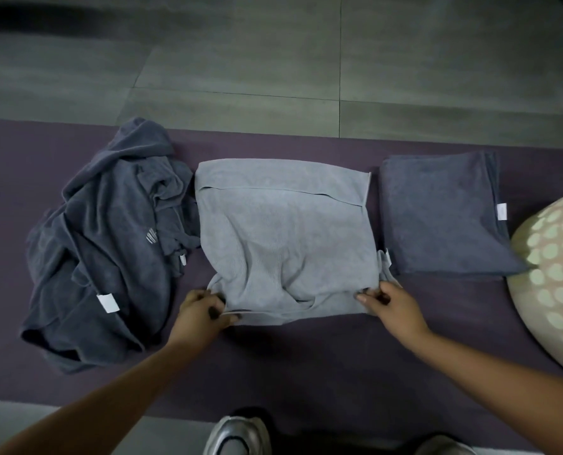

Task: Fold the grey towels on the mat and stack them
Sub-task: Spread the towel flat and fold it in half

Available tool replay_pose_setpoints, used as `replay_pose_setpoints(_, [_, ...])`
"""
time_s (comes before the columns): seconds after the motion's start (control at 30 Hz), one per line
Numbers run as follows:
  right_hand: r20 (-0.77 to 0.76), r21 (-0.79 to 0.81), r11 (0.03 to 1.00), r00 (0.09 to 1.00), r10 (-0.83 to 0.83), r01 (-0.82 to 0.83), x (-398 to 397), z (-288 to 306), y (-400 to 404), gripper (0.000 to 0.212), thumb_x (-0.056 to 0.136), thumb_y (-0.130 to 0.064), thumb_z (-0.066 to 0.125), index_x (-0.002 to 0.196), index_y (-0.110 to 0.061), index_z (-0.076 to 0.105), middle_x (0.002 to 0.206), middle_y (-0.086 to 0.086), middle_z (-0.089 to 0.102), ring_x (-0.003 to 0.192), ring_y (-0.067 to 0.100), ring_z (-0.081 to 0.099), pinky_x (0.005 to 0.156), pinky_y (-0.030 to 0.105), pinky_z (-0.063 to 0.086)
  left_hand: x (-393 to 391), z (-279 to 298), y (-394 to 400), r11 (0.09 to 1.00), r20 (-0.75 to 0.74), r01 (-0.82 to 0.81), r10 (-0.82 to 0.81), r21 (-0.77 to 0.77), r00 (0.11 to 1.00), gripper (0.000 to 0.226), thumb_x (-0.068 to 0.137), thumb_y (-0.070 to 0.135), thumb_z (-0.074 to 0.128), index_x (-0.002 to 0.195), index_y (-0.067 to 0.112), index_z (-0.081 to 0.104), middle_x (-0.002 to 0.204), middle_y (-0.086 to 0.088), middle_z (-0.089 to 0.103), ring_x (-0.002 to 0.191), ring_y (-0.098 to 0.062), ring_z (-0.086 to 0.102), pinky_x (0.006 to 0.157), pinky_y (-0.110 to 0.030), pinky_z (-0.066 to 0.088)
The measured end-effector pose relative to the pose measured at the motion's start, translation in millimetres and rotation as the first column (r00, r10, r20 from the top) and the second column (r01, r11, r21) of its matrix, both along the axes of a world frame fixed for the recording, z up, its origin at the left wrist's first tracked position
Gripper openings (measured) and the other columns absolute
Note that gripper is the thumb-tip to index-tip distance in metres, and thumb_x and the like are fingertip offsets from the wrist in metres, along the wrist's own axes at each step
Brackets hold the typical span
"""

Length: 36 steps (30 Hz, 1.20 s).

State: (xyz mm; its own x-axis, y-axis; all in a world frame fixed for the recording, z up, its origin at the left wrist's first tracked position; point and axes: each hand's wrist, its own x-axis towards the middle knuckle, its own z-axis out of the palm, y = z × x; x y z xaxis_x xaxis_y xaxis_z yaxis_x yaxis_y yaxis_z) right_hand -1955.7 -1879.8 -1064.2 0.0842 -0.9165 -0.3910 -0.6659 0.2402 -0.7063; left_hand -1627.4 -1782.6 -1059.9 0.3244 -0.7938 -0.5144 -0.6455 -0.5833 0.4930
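On the purple mat (322,353), at its centre, lies a light grey ribbed towel (283,238), folded to a rough square. Its far edge shows a turned-over band, the middle is wrinkled, and the near edge sits uneven, with a lower layer showing beneath. A small white tag (387,254) sticks out at its right side.

Left of it, touching its left edge, sits a crumpled heap of dark grey towels (109,251), unfolded, with white labels visible. Right of it, just beside, rests a neat folded stack of dark grey towels (444,215), flat on the mat, a white label at its right edge.

The left hand (201,311) is at the near left corner of the light towel, fingers curled, pinching the fabric edge between thumb and fingers. The right hand (391,305) is at the near right corner, fingertips likewise pinching the cloth. Both forearms reach in from the near side, spread apart.

A cream cushion with pale dots (555,277) overlaps the mat at far right, touching the stack's corner. A grey shoe (237,436) shows at the bottom edge. Grey floor tiles (273,60) lie beyond the mat.
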Motion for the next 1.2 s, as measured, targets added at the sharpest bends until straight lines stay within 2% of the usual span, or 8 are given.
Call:
replay_pose_setpoints(0.27, [0.248,0.091,0.96,0.928,-0.279,0.264,8.0,10.0,5.1,0.004,0.084,-0.023,0.068,0.084,-0.021,0.065,0.082,0.0,0.068,0.081,0.016,0.064,0.07,0.02,0.047,8.7,15.9,-0.6,0.994,-0.077,-0.071,0.065,-0.086,0.995,0.017,0.07,0.027,0.082,0.062,0.025,0.067,0.095,0.005,0.054,0.089,-0.011,0.054,0.074,-0.006,0.035])
replay_pose_setpoints(0.4, [0.363,0.214,0.903,0.828,-0.428,0.373,11.9,15.7,-3.7,0.031,0.081,-0.022,0.071,0.11,-0.026,0.062,0.092,-0.008,0.069,0.088,0.003,0.062,0.082,0.019,0.046,6.5,19.8,-1.5,0.988,-0.127,-0.101,0.086,-0.117,0.988,0.016,0.073,0.024,0.081,0.068,0.013,0.07,0.09,0.001,0.057,0.081,-0.009,0.056,0.069,-0.007,0.038])
replay_pose_setpoints(0.63, [0.403,0.289,0.904,0.817,-0.414,0.315,32.1,37.7,-55.9,0.017,0.085,-0.017,0.067,0.069,-0.015,0.061,0.054,-0.005,0.063,0.057,0.01,0.059,0.055,0.021,0.044,10.6,33.4,-12.7,0.954,-0.228,-0.224,0.178,-0.198,0.957,0.016,0.08,0.021,0.074,0.072,0.009,0.069,0.074,-0.006,0.067,0.068,-0.017,0.061,0.054,-0.011,0.046])
replay_pose_setpoints(0.73, [0.572,0.373,0.863,0.647,-0.504,0.342,41.4,44.6,-84.4,0.006,0.089,-0.007,0.06,0.094,-0.007,0.06,0.078,0.002,0.072,0.074,0.01,0.069,0.067,0.021,0.052,14.7,37.0,-13.2,0.943,-0.232,-0.239,0.185,-0.233,0.955,0.014,0.08,0.023,0.074,0.072,0.013,0.07,0.071,-0.004,0.07,0.068,-0.014,0.062,0.059,-0.014,0.046])
replay_pose_setpoints(0.8, [0.618,0.381,0.891,0.649,-0.445,0.248,43.5,46.2,-88.6,0.029,0.09,-0.006,0.058,0.118,-0.005,0.051,0.109,0.007,0.066,0.101,0.016,0.064,0.089,0.028,0.05,15.7,37.5,-11.9,0.933,-0.268,-0.274,0.209,-0.235,0.941,0.011,0.079,0.023,0.075,0.071,0.017,0.071,0.072,-0.003,0.07,0.067,-0.013,0.063,0.064,-0.022,0.049])
replay_pose_setpoints(0.93, [0.307,0.22,0.973,0.952,0.002,-0.073,39.6,41.7,-69.3,0.029,0.086,-0.021,0.066,0.112,-0.02,0.056,0.112,-0.005,0.063,0.103,0.005,0.058,0.09,0.018,0.042,13.2,39.8,-10.0,0.925,-0.309,-0.292,0.212,-0.242,0.927,0.01,0.077,0.021,0.076,0.075,0.03,0.071,0.07,0.0,0.068,0.065,-0.005,0.063,0.064,-0.016,0.05])
replay_pose_setpoints(1.07, [-0.033,0.002,0.948,0.948,0.318,-0.318,30.6,19.9,-57.0,0.038,0.082,-0.029,0.069,0.12,-0.028,0.06,0.121,-0.012,0.06,0.111,0.005,0.045,0.102,0.021,0.034,16.3,43.4,-10.3,0.933,-0.256,-0.233,0.163,-0.274,0.953,0.01,0.082,0.018,0.072,0.078,0.028,0.073,0.079,0.005,0.07,0.076,-0.003,0.064,0.072,-0.015,0.05])
replay_pose_setpoints(1.2, [-0.2,-0.1,0.943,0.935,0.294,-0.318,28.0,1.1,-56.4,0.039,0.084,-0.033,0.067,0.122,-0.028,0.061,0.128,-0.008,0.059,0.121,0.021,0.039,0.106,0.025,0.021,17.2,49.5,-12.9,0.917,-0.126,-0.117,0.074,-0.381,0.989,0.012,0.081,0.014,0.072,0.075,0.024,0.071,0.092,0.005,0.062,0.087,0.011,0.054,0.075,0.002,0.036])
